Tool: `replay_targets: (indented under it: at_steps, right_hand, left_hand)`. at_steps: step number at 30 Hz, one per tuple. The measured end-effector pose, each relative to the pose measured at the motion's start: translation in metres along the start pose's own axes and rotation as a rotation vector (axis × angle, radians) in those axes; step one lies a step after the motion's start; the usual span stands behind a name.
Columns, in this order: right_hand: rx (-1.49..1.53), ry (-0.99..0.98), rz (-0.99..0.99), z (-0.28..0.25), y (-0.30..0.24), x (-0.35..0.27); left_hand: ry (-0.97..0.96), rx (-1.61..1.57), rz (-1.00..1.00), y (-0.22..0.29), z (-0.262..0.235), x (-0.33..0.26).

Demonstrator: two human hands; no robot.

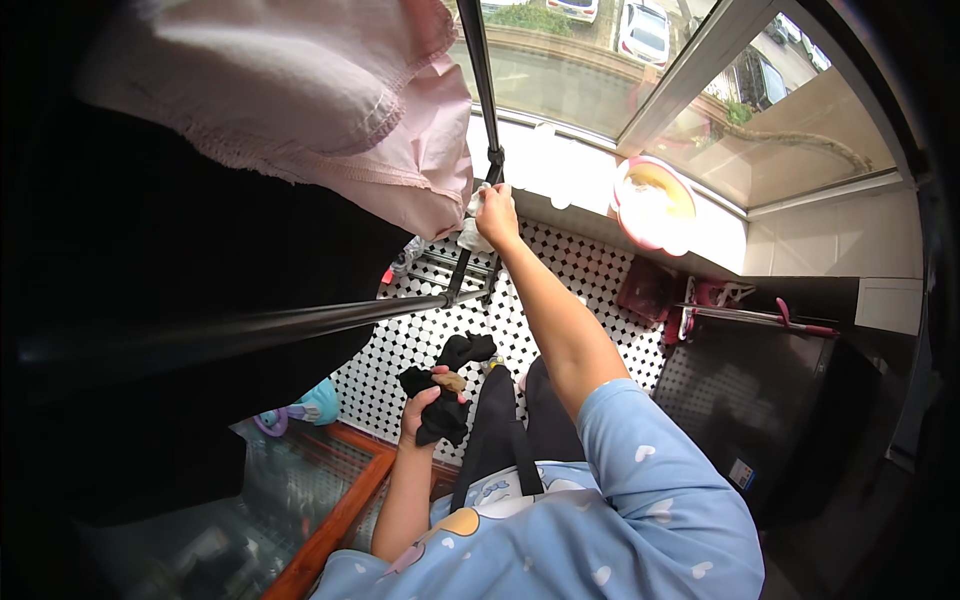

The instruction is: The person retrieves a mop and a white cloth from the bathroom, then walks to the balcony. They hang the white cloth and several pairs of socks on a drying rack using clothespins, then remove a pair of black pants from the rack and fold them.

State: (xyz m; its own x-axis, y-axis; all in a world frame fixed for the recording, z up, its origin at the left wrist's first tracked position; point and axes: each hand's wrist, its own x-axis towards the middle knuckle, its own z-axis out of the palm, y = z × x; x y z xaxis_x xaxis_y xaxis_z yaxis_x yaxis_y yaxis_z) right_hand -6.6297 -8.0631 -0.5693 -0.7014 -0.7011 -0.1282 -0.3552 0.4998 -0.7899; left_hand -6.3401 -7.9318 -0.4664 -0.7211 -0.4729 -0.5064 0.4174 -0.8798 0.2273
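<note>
My left hand (418, 408) is closed around a bunch of small dark cloth pieces (442, 420) that look like black socks, with a tan bit of cloth (450, 382) among them. Another black piece (467, 349) shows just beyond, and I cannot tell whether it is in the hand or on the floor. My right arm stretches forward, and the right hand (497, 216) pinches a small white cloth (474, 236) beside the upright pole of a black metal drying rack (455, 275). Its fingertips are partly hidden by the cloth.
Pink fabric (300, 100) hangs at the upper left, near my right hand. A pink basin (653, 205) sits on the bright window sill. Pink hangers (715, 300) and a dark appliance (745, 400) stand at the right. A wood-framed glass door (340, 500) is at lower left, above patterned tiles (570, 265).
</note>
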Motion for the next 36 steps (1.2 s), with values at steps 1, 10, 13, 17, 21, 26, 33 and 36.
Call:
replay_targets:
  at_steps: [1, 10, 13, 17, 21, 26, 33, 36]
  right_hand:
    - [-0.002, 0.054, -0.116, 0.001, -0.001, -0.001]
    - [-0.101, 0.186, -0.146, -0.012, -0.001, 0.005]
    - [-0.112, 0.128, -0.162, -0.009, 0.001, -0.018]
    - [-0.099, -0.065, -0.128, 0.003, 0.011, -0.032]
    - [-0.115, 0.106, -0.169, 0.001, 0.006, -0.016]
    - [0.113, 0.103, -0.237, -0.022, -0.003, -0.012]
    - [0.608, -0.868, 0.214, -0.083, 0.021, -0.118]
    - [0.741, -0.850, 0.189, -0.100, 0.048, -0.154]
  left_hand:
    - [0.009, 0.027, 0.002, 0.001, -0.002, 0.000]
    - [0.017, 0.048, -0.035, -0.004, 0.000, 0.008]
    - [0.009, 0.034, -0.065, -0.002, 0.003, 0.011]
    - [0.015, 0.039, -0.064, 0.002, 0.006, 0.014]
    - [-0.003, 0.044, -0.037, 0.004, 0.011, 0.019]
    - [-0.035, 0.081, -0.027, 0.002, 0.021, 0.022]
    - [-0.108, 0.076, 0.026, 0.000, 0.051, 0.034]
    - [-0.091, 0.121, 0.031, 0.002, 0.055, 0.049]
